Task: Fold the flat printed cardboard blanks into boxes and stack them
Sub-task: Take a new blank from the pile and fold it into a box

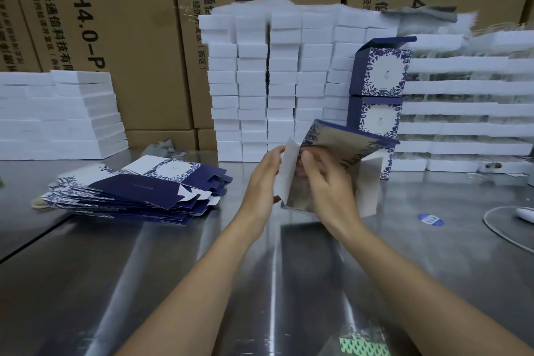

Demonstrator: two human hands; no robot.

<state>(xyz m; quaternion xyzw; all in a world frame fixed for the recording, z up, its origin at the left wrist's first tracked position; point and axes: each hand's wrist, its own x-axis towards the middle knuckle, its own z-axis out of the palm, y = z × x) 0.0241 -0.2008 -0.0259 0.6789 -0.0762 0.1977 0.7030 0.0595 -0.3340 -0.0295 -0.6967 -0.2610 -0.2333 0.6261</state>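
A partly opened blue-and-white printed box blank (341,150) is held tilted above the steel table (202,269), its white flaps pointing toward me. My left hand (261,182) grips one white flap on its left side. My right hand (326,182) holds the blank from the front, fingers curled against the open bottom. A fanned pile of flat blue printed blanks (135,191) lies on the table to the left. Two folded blue floral boxes (378,89) stand stacked behind the held blank, the upper one with its lid flap up.
Tall stacks of white boxes (268,81) fill the back middle, with more white stacks at the left (57,115) and right (462,101). Brown shipping cartons (115,23) line the wall. A round blue sticker (430,219) and a white cable (502,228) lie on the right.
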